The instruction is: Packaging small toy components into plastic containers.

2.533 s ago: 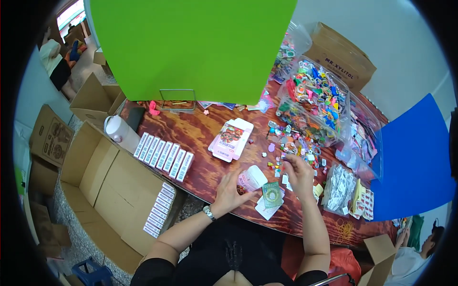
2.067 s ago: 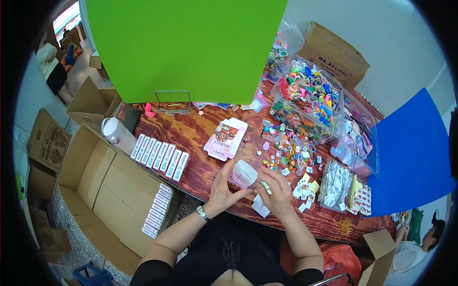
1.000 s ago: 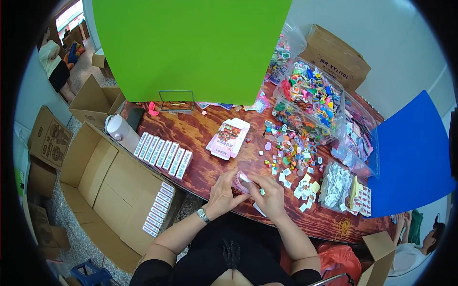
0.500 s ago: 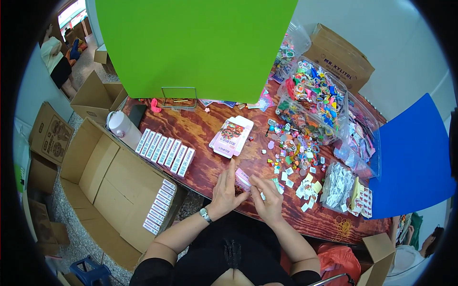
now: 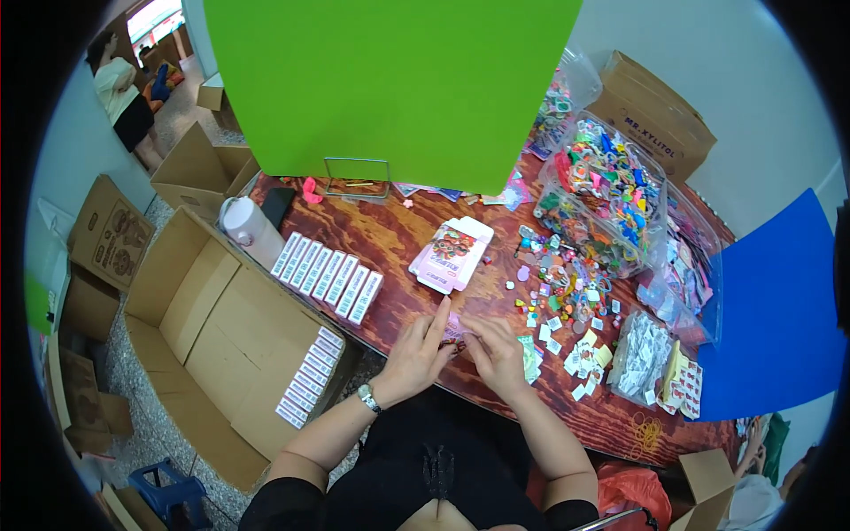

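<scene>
Close to the table's front edge, a small pink box [image 5: 454, 327] sits between my two hands, partly covered by fingers. My left hand [image 5: 414, 356] grips its left side with the index finger stretched forward. Fingertips of my right hand [image 5: 498, 356] are bent against the box's right side. Just beyond it lie flat, unfolded pink-and-white cartons [image 5: 453, 254] with a printed picture. A row of packed small white-and-pink boxes [image 5: 329, 276] stands to the left. A small green-white packet [image 5: 529, 358] lies beside my right hand.
Small trinkets [image 5: 567, 274] and white paper squares [image 5: 584, 361] spread to the right, before plastic tubs of colourful toys [image 5: 611, 190]. A large open carton [image 5: 221, 354] on the left holds a row of boxes. Green [image 5: 381, 88] and blue boards [image 5: 779, 310] flank the table; a person [image 5: 124, 97] stands far left.
My view has shifted, so the scene sits farther right. My right fingers have closed in over the pink box, and less of it shows between my hands.
</scene>
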`<state>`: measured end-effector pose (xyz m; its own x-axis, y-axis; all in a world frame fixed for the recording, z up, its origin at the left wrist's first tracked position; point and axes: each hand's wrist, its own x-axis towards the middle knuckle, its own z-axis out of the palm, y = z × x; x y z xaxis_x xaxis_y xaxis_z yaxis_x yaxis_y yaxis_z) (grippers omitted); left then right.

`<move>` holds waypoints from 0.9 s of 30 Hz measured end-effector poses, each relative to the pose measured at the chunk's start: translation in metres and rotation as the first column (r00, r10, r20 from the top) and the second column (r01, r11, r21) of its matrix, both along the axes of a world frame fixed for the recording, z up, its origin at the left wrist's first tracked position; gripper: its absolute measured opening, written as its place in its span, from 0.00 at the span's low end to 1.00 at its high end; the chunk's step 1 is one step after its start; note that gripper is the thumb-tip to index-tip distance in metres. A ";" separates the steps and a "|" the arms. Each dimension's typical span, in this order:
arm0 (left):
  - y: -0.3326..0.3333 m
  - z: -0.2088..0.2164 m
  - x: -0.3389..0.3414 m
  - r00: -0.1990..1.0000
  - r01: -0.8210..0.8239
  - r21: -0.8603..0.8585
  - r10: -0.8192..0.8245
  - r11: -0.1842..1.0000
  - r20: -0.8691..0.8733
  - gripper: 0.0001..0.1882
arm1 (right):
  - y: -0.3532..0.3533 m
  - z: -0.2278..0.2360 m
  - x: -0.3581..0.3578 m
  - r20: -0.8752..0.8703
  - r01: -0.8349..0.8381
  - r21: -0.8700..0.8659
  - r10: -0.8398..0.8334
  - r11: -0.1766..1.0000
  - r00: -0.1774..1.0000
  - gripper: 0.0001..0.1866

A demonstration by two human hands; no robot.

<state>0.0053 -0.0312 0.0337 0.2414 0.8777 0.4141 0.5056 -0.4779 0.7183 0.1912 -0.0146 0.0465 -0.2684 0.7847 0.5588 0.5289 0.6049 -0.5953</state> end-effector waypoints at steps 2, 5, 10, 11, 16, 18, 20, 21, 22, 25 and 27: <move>0.004 0.015 -0.017 0.866 -0.039 0.038 0.053 0.998 -0.496 0.42 | 0.015 -0.010 -0.003 -0.040 -0.104 -0.137 0.099 0.985 0.994 0.18; 0.012 0.017 -0.035 0.780 -0.118 0.189 0.209 0.975 -0.590 0.34 | 0.047 -0.029 -0.011 0.173 -0.017 -0.030 0.022 0.999 0.985 0.26; 0.032 -0.002 -0.062 0.619 -0.241 0.460 0.500 0.855 -0.606 0.27 | 0.082 -0.028 -0.034 0.560 0.186 0.069 -0.192 0.980 0.806 0.39; 0.034 0.000 -0.061 0.551 -0.254 0.430 0.495 0.866 -0.672 0.27 | 0.085 -0.034 -0.033 0.586 0.190 0.089 -0.206 0.978 0.784 0.36; 0.049 -0.013 -0.071 0.619 -0.307 0.299 0.428 0.903 -0.658 0.35 | 0.091 -0.042 -0.024 0.576 0.058 0.221 -0.178 0.974 0.798 0.23; 0.043 -0.011 -0.067 0.655 -0.303 0.204 0.359 0.931 -0.665 0.38 | 0.081 -0.024 -0.023 0.585 0.043 0.185 -0.146 0.982 0.798 0.17; 0.046 -0.008 -0.067 0.666 -0.289 0.206 0.351 0.935 -0.658 0.40 | 0.079 -0.018 -0.018 0.483 0.078 0.192 -0.163 0.978 0.860 0.15; 0.045 -0.005 -0.066 0.671 -0.291 0.184 0.337 0.939 -0.661 0.39 | 0.077 -0.015 -0.015 0.368 0.099 0.195 -0.167 0.976 0.915 0.14; 0.045 0.001 -0.066 0.670 -0.302 0.162 0.330 0.939 -0.665 0.38 | 0.073 -0.008 -0.013 0.372 0.104 0.201 -0.174 0.974 0.912 0.14; 0.047 0.006 -0.069 0.720 -0.310 0.140 0.328 0.940 -0.612 0.36 | 0.055 0.006 -0.008 0.133 0.145 0.360 -0.204 0.922 0.970 0.21; 0.047 0.011 -0.066 0.750 -0.319 0.259 0.410 0.912 -0.519 0.32 | 0.040 0.011 -0.005 0.128 0.120 0.384 -0.181 0.916 0.975 0.22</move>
